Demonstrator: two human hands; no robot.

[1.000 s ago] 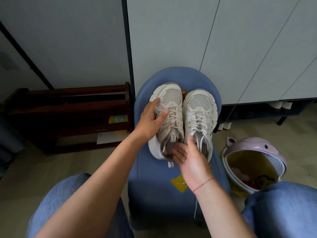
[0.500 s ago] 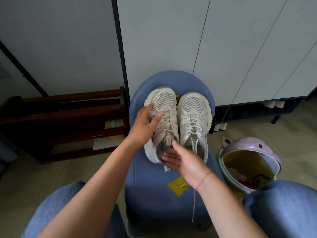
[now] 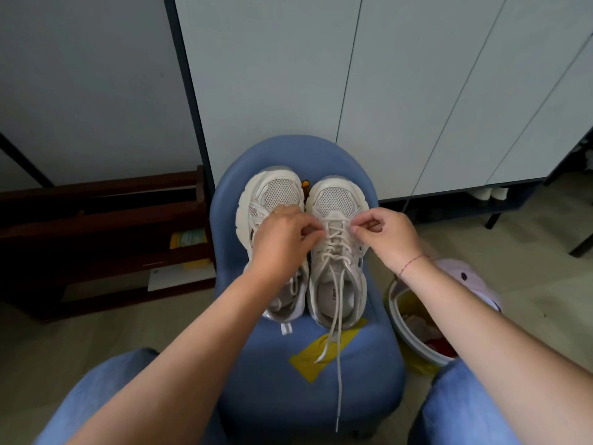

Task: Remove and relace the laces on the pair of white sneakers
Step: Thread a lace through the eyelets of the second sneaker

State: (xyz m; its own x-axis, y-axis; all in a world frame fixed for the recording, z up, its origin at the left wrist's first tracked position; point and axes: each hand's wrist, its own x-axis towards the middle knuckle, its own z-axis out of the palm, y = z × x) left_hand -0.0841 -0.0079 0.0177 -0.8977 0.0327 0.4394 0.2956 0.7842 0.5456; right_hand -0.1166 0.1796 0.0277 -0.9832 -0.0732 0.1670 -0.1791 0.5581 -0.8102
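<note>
Beside your right knee the lilac bin (image 3: 405,326) stands with its lid up, lined in yellow, red and white scraps lying inside. The white sneakers (image 3: 335,200) sit side by side, toes away from you, on the rounded, padded blue stool (image 3: 282,390) — mesh toes, chunky soles, the one on your right trailing its flat lace (image 3: 339,380) over a yellow tape patch (image 3: 306,362). Your left hand (image 3: 282,239) and right hand (image 3: 388,232) each pinch that lace at the rows nearest the toe — fingers curled in.
</note>
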